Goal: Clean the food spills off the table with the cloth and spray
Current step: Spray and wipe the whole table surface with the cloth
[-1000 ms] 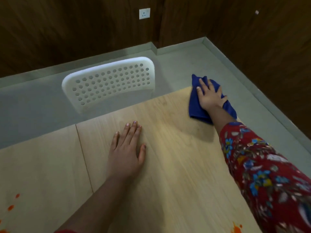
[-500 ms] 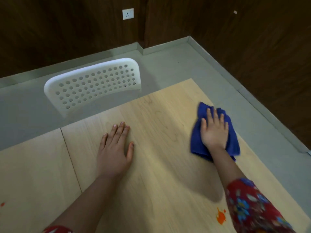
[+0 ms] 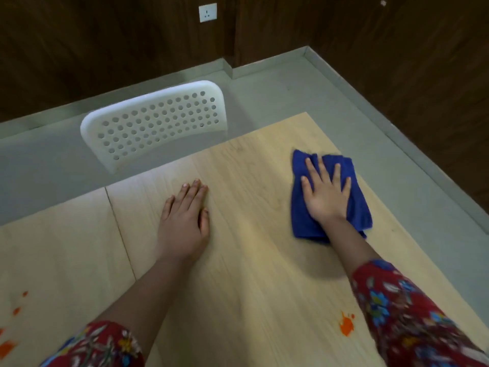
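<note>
A folded blue cloth (image 3: 356, 207) lies on the light wooden table (image 3: 251, 274) near its right edge. My right hand (image 3: 326, 193) presses flat on the cloth with its fingers spread and straight. My left hand (image 3: 185, 221) rests flat on the bare wood at the table's middle, fingers together. An orange food spill (image 3: 346, 324) marks the wood beside my right sleeve. More orange spots (image 3: 16, 311) dot the table's near left part. No spray bottle is in view.
A white perforated chair back (image 3: 156, 123) stands against the table's far edge. A seam (image 3: 119, 231) splits the tabletop left of my left hand. Grey floor (image 3: 277, 94) and dark wood walls lie beyond, with the table's right edge close to the cloth.
My right hand has drawn the blue cloth from the far right corner back toward me along the right edge. My left hand stays flat in place.
</note>
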